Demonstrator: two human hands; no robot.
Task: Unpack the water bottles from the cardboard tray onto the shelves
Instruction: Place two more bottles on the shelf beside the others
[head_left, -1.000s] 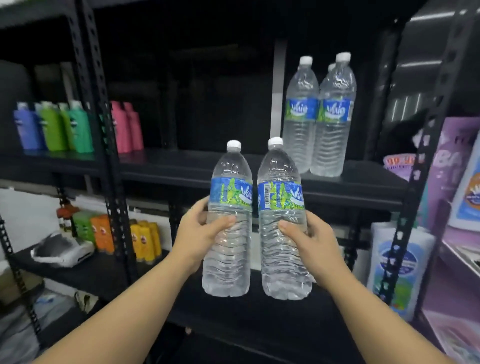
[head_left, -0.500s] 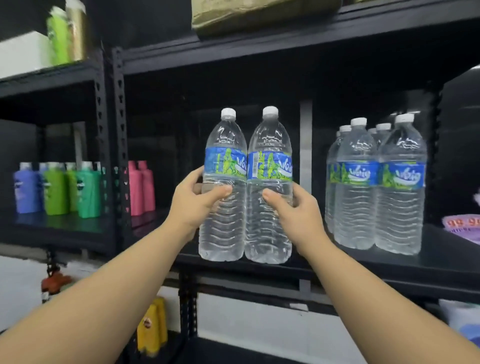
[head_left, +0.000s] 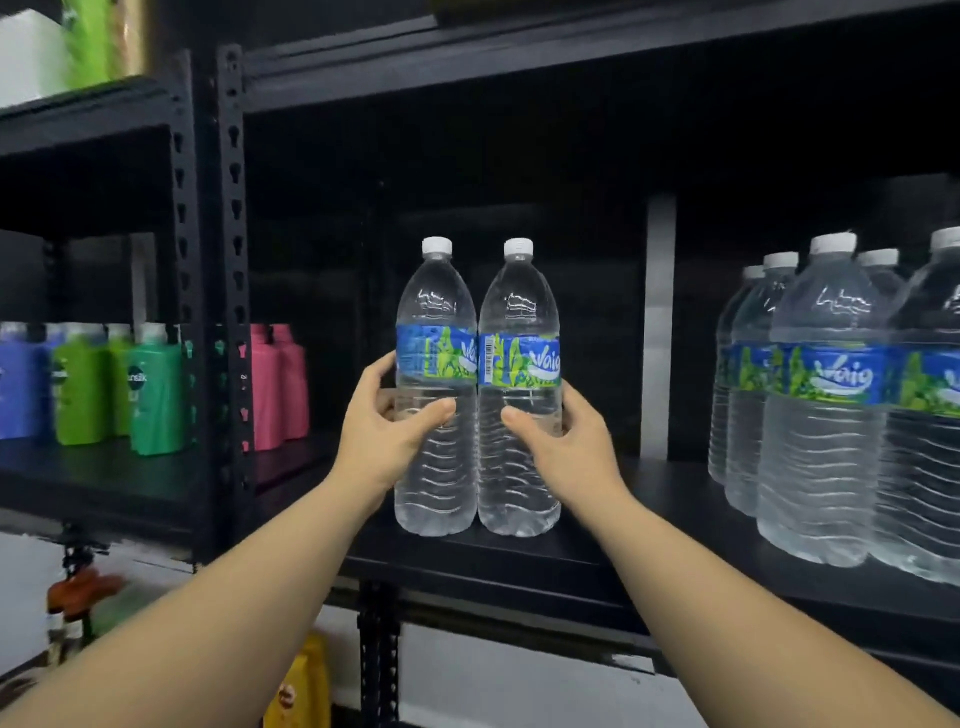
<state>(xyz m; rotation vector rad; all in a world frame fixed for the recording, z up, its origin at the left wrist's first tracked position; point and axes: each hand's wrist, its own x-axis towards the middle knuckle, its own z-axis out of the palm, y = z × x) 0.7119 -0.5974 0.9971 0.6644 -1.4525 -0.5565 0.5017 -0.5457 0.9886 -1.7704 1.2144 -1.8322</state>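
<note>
Two clear water bottles with white caps and blue-green labels stand upright side by side on the black shelf (head_left: 649, 525). My left hand (head_left: 387, 436) grips the left bottle (head_left: 436, 312) around its middle. My right hand (head_left: 563, 441) grips the right bottle (head_left: 519, 312) the same way. Both bottle bases look to rest on the shelf board. Several matching water bottles (head_left: 826, 395) stand grouped at the right end of the same shelf. The cardboard tray is out of view.
A black perforated upright post (head_left: 234, 260) divides the racks. Left of it stand coloured shampoo bottles (head_left: 150, 395) and pink bottles (head_left: 278, 384). Another black shelf (head_left: 571, 57) runs overhead. Yellow packs (head_left: 306, 680) sit on a lower level.
Both hands carried the two bottles up from chest height and forward onto the shelf. The view rose with them, and the group of bottles at the right is now closer.
</note>
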